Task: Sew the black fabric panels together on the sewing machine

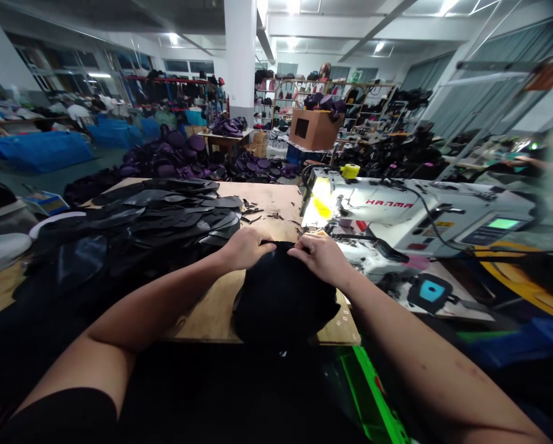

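A rounded black fabric piece [283, 299] lies on the wooden table [212, 317] in front of me. My left hand [245, 248] is closed on its far upper edge, fingers curled over the cloth. My right hand [320, 256] grips the same edge just to the right, fingers pinched on the fabric. The two hands nearly touch. Just beyond them stands a white sewing machine [419, 213] with its work lamp [321, 197] lit.
A big heap of flat black cut pieces [156, 216] covers the table's left half. Small scraps [253, 213] lie behind the hands. A green bin edge [373, 394] shows lower right. Purple goods, shelves and a cardboard box [314, 128] fill the background.
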A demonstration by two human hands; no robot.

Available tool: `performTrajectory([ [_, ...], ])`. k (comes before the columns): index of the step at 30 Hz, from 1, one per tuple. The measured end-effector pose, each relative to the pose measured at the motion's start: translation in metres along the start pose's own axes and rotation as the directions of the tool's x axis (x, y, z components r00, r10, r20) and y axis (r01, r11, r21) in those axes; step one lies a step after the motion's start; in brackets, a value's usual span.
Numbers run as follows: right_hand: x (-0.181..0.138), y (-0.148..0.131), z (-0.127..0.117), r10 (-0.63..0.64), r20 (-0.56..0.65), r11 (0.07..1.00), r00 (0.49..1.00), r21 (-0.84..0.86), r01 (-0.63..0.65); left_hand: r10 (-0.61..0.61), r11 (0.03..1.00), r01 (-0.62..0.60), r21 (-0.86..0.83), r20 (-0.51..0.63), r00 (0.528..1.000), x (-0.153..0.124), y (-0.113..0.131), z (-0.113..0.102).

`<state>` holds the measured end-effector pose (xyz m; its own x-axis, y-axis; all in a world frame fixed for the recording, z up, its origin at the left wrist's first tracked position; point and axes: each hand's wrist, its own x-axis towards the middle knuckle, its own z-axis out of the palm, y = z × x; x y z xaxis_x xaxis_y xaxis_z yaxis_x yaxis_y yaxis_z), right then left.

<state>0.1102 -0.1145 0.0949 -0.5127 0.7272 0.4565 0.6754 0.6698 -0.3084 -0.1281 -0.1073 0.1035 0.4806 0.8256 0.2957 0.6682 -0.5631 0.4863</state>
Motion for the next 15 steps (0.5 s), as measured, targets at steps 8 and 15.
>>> performTrajectory([
  [8,-0.021,0.009,-0.018,0.072,0.073,0.997,0.995,0.025,-0.074,0.084,0.996,-0.082,-0.023,0.073,0.994,-0.009,0.011,0.004],
  [15,-0.036,0.015,-0.019,0.067,0.032,0.997,0.997,0.025,-0.068,0.021,0.999,-0.021,0.041,0.008,1.0,-0.016,0.019,0.018],
])
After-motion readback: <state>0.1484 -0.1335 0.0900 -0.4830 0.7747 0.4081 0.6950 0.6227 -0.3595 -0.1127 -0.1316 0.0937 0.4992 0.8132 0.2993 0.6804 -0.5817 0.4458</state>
